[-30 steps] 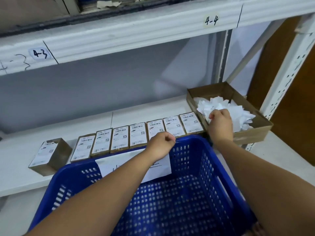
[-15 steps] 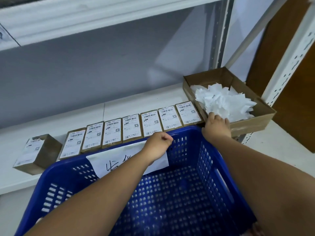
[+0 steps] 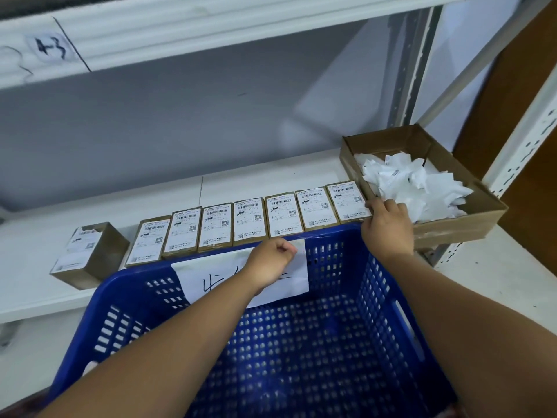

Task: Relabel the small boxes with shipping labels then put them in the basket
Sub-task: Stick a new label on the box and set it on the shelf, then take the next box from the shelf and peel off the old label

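Head view: blue perforated plastic basket [image 3: 376,297] sits nearest, empty. Left hand [image 3: 271,260] is fisted at its rim; right hand [image 3: 387,229], fingers loosely spread, touches the end small brown cardboard box [image 3: 346,200] in the shelf row. Likely light and stiff; pinch its long sides.

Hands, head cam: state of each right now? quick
Left hand: closed in a fist at the basket rim; whether it holds anything cannot be told.
Right hand: open, fingers on the rightmost small box, not gripping it.
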Demonstrator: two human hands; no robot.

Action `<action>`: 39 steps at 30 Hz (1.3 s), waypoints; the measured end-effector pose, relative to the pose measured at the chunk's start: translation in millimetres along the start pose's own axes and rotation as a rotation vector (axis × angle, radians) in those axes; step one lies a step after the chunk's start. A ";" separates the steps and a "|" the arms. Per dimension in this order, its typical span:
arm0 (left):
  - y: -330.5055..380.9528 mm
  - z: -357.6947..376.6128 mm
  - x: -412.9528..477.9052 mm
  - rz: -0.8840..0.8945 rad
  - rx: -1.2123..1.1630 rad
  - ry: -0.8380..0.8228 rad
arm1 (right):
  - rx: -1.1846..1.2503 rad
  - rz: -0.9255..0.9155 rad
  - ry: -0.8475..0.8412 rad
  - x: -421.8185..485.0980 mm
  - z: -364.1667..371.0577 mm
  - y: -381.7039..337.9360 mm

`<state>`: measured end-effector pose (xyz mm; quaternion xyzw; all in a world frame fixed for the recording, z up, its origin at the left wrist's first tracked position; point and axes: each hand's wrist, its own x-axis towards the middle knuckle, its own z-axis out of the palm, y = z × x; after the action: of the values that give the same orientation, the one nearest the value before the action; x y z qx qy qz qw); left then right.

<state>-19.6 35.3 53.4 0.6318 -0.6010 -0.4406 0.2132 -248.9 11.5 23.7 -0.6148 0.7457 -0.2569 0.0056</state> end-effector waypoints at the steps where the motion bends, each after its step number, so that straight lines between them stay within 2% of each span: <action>1: -1.6 -3.7 -1.9 -0.001 0.003 0.012 | 0.028 -0.024 -0.016 -2.7 0.2 -7.3; 6: -8.2 -24.9 -12.4 0.029 0.044 0.095 | 0.125 -0.136 -0.127 -16.9 -2.8 -48.9; 8: -10.9 -35.6 -19.1 0.050 0.078 0.136 | 0.219 -0.084 -0.188 -21.3 -4.5 -70.4; 12: -18.4 -60.2 -31.2 0.071 0.120 0.251 | 0.391 -0.007 -0.446 -26.8 -9.7 -127.5; 17: -44.2 -106.2 -42.2 0.051 0.172 0.404 | 0.395 -0.157 -0.618 -40.5 -13.9 -208.2; 23: -93.2 -173.8 -50.2 -0.037 0.286 0.591 | 0.419 -0.254 -0.657 -53.0 -5.7 -291.5; 27: -126.9 -213.6 -49.5 -0.106 0.234 0.619 | 0.419 -0.277 -0.669 -58.9 11.4 -332.0; 32: -176.2 -260.0 -33.5 -0.238 0.355 0.720 | 0.368 -0.341 -0.711 -62.8 43.8 -364.8; 36: -203.4 -286.6 -23.2 -0.374 0.254 0.850 | 0.320 -0.366 -0.737 -63.3 70.1 -378.0; 39: -218.0 -294.2 -16.1 -0.430 0.120 0.833 | 0.307 -0.353 -0.764 -63.7 83.5 -381.4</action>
<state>346.0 14.7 37.2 0.8760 -0.3444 -0.1483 0.3032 142.3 -4.1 80.4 -0.7755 0.5268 -0.1160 0.3281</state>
